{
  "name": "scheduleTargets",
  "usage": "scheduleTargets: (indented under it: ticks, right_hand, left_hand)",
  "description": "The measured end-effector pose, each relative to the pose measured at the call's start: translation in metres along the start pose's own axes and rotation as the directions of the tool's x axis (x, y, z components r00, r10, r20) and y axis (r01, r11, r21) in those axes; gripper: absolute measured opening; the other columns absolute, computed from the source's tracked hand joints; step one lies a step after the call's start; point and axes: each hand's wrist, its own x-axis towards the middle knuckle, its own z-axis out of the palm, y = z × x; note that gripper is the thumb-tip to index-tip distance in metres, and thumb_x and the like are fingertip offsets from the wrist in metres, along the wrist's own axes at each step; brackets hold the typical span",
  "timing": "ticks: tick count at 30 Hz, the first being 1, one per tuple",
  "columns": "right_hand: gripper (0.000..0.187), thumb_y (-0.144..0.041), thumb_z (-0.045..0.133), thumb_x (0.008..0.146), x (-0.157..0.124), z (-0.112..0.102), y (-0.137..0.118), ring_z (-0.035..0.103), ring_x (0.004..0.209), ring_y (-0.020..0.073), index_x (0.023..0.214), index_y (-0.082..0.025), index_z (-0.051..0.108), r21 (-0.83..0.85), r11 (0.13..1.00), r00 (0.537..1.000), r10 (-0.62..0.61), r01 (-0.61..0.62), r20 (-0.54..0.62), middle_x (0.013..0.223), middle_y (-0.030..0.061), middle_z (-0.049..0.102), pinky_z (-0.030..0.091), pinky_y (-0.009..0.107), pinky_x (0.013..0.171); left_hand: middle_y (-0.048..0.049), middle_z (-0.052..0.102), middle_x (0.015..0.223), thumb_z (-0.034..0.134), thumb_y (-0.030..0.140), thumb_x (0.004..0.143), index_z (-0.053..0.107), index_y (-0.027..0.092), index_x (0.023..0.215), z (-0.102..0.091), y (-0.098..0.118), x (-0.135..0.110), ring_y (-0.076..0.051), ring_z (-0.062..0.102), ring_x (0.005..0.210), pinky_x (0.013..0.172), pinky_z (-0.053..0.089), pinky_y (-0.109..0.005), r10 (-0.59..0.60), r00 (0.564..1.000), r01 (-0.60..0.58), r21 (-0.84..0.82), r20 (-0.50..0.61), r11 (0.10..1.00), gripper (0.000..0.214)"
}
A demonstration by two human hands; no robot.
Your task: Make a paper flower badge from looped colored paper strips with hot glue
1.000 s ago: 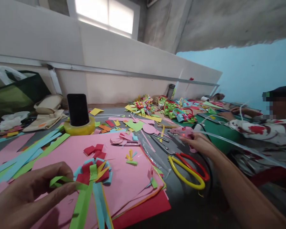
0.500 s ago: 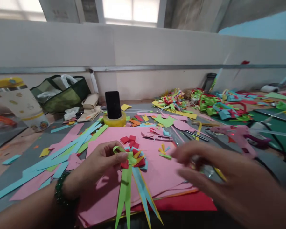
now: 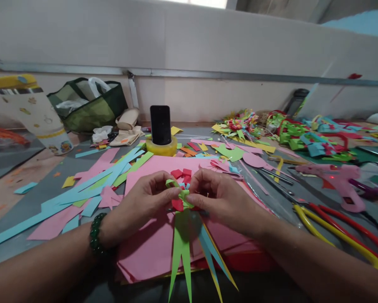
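Between my two hands is a paper rosette [image 3: 178, 205] of red, green, blue and yellow strips, with long pointed tails. Its green tail [image 3: 181, 235] and blue-and-yellow tail [image 3: 211, 248] hang toward me. My left hand [image 3: 157, 194] pinches the green loop side between thumb and fingers. On the other side my right hand [image 3: 215, 198] is closed, thumb and forefinger at the green centre, hiding the rosette's right part. Pink paper sheets [image 3: 144, 259] lie stacked under both hands. Small red paper pieces [image 3: 182, 173] rest just beyond the fingertips.
Scissors [image 3: 340, 229] with red and yellow handles lie at right, near a pink glue gun [image 3: 337, 179]. A phone [image 3: 161, 126] leans in a yellow tape roll [image 3: 162, 148]. Blue paper strips [image 3: 65, 202] spread at left. A bottle [image 3: 34, 113] and a green bag [image 3: 91, 105] stand behind.
My right hand has come in from the right and closed at the rosette, which my left hand still holds. The view has tilted down and shifted left.
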Motion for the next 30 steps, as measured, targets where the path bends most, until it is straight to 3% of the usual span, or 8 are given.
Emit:
scheduleTargets:
  ticks: [5, 12, 20, 30]
  right_hand:
    - [0.007, -0.018, 0.060, 0.083, 0.002, 0.001, 0.012, 0.051, 0.065, 0.0085, 0.076, -0.018, 0.057, -0.245, 0.969, 0.999, -0.035, 0.029, -0.021, 0.073, -0.0031, 0.059, 0.038, 0.022, 0.059]
    - [0.008, -0.019, 0.057, 0.084, 0.001, 0.004, 0.021, 0.055, 0.066, 0.0120, 0.085, -0.023, 0.064, -0.581, 0.814, 0.996, -0.030, -0.023, -0.082, 0.076, -0.0035, 0.066, 0.034, 0.025, 0.059]
    - [0.030, -0.011, 0.054, 0.080, -0.008, 0.005, 0.020, 0.053, 0.066, 0.0127, 0.093, -0.028, 0.075, -0.734, 0.668, 0.975, -0.221, 0.126, -0.034, 0.078, 0.0020, 0.059, 0.031, 0.025, 0.058]
    - [0.034, -0.014, 0.049, 0.085, -0.009, 0.005, 0.014, 0.053, 0.069, 0.0163, 0.101, -0.030, 0.074, -0.843, 0.523, 0.990, -0.118, 0.125, 0.074, 0.085, 0.0063, 0.059, 0.027, 0.027, 0.056]
  left_hand:
    - [0.0016, 0.057, 0.068, 0.063, 0.030, 0.081, 0.058, 0.015, 0.079, -0.003, -0.011, 0.007, -0.010, 0.051, 0.059, 0.056, 0.041, -0.023, 0.058, 0.997, -0.050, 0.145, -0.047, 0.988, 0.016]
    - [-0.0005, 0.061, 0.075, 0.059, 0.023, 0.082, 0.059, 0.016, 0.082, 0.001, -0.023, 0.016, -0.013, 0.056, 0.067, 0.060, 0.044, -0.026, 0.138, 0.987, -0.101, 0.372, -0.076, 0.923, 0.007]
    - [0.0006, 0.061, 0.074, 0.061, 0.026, 0.082, 0.058, 0.017, 0.085, 0.002, -0.027, 0.018, -0.012, 0.056, 0.063, 0.055, 0.042, -0.023, 0.104, 0.991, -0.066, 0.366, -0.084, 0.928, 0.009]
    - [0.0038, 0.058, 0.069, 0.061, 0.028, 0.081, 0.052, 0.019, 0.109, 0.002, -0.023, 0.016, -0.013, 0.054, 0.059, 0.052, 0.041, -0.023, 0.065, 0.992, -0.010, 0.446, -0.109, 0.895, 0.031]
